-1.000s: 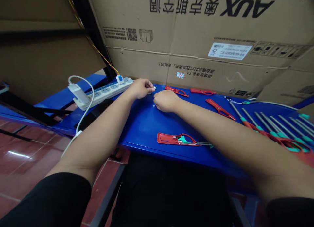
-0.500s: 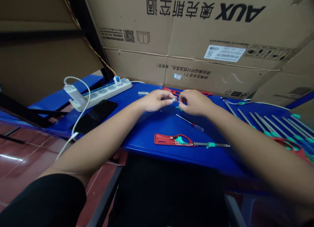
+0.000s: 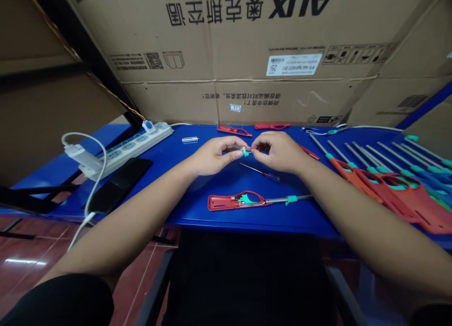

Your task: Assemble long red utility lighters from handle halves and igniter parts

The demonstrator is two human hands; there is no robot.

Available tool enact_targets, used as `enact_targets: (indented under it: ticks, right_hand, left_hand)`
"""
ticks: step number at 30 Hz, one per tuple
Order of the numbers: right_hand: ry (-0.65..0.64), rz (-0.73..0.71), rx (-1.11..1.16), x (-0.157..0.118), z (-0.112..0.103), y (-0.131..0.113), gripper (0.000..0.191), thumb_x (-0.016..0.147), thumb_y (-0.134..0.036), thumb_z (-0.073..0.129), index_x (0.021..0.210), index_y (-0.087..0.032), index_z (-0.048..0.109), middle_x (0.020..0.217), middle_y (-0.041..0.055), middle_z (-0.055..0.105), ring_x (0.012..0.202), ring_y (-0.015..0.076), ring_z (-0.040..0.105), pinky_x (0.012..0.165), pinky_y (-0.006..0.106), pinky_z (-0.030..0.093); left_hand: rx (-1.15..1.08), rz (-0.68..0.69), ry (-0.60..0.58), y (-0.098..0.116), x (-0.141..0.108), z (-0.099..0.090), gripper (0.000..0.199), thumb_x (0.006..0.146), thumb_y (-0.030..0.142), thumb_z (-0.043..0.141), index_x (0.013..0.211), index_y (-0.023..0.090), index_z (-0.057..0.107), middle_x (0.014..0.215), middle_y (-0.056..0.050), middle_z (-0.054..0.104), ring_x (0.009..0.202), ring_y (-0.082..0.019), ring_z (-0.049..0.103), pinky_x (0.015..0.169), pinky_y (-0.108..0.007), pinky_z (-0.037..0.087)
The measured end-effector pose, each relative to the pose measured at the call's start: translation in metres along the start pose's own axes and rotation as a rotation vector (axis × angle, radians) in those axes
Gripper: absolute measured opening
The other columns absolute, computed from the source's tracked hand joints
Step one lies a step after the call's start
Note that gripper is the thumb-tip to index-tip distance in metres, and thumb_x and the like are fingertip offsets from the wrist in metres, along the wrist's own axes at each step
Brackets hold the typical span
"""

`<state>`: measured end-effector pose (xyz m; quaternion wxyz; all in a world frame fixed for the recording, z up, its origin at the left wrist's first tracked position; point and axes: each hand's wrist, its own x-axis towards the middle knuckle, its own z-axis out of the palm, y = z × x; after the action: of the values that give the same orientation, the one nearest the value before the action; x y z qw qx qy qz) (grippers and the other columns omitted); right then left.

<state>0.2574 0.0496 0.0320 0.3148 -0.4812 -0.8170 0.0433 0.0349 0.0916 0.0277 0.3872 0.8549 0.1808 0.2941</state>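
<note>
My left hand (image 3: 213,156) is closed, pinching a small teal-and-white plastic part (image 3: 246,153) between thumb and forefinger. My right hand (image 3: 278,152) meets it from the other side, thumb and forefinger pinched at the part's right end; what exactly sits in that pinch is too small to make out. Below both hands, a screwdriver (image 3: 263,172) with a clear handle lies on the blue table. Nearer the front edge is an opened long-necked lighter (image 3: 233,202), its red half shell showing a teal trigger and wires, its metal tube pointing right.
Red shell pieces (image 3: 234,131) lie behind my hands, and a small metallic cylinder (image 3: 189,139) is to their left. Several long-necked lighters (image 3: 384,185) fill the right side. A power strip (image 3: 163,130) and black phone (image 3: 122,182) stand left. A large cardboard box (image 3: 243,58) walls the back.
The view has shifted, so the scene sits further left and more lighters show at the right. The teal side of the held part is now visible between my hands.
</note>
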Motion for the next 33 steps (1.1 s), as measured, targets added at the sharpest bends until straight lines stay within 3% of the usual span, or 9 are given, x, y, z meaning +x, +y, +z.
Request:
enact_targets:
  ticks: [5,11,17,33]
  right_hand:
    - [0.047,-0.062,-0.040,-0.002,-0.007,-0.002,0.009,0.083,-0.023,0.059,0.082,-0.019,0.067,0.082,0.0058,0.069,0.073,0.0182,0.061,0.069,0.030,0.045]
    - [-0.038,-0.191,-0.191,-0.004,-0.012,-0.010,0.016,0.089,-0.023,0.052,0.091,-0.017,0.066,0.090,0.0093,0.067,0.082,0.0221,0.060,0.072,0.033,0.043]
    - [-0.102,-0.262,-0.254,-0.004,-0.011,-0.014,0.022,0.092,-0.024,0.048,0.091,-0.015,0.068,0.089,0.0113,0.067,0.083,0.0234,0.059,0.073,0.034,0.042]
    - [-0.038,-0.406,-0.117,-0.008,-0.011,-0.013,0.021,0.095,-0.022,0.048,0.094,-0.016,0.068,0.091,0.0106,0.069,0.083,0.0219,0.062,0.076,0.034,0.048]
  left_hand:
    - [0.368,0.025,0.122,0.005,-0.002,-0.003,0.020,0.092,0.028,0.061,0.106,0.018,0.071,0.103,-0.006,0.076,0.092,-0.019,0.070,0.085,-0.031,0.053]
    - [0.572,0.116,0.056,0.007,-0.001,-0.003,0.024,0.095,0.023,0.054,0.109,0.022,0.073,0.101,-0.007,0.075,0.093,-0.020,0.068,0.086,-0.033,0.051]
    - [0.622,0.156,0.029,0.007,-0.001,0.000,0.026,0.095,0.022,0.051,0.109,0.020,0.072,0.094,-0.007,0.072,0.087,-0.020,0.066,0.082,-0.032,0.050]
    - [0.531,0.071,0.053,0.012,-0.003,0.008,0.022,0.092,0.019,0.055,0.103,0.018,0.074,0.093,-0.006,0.075,0.087,-0.020,0.068,0.080,-0.031,0.051]
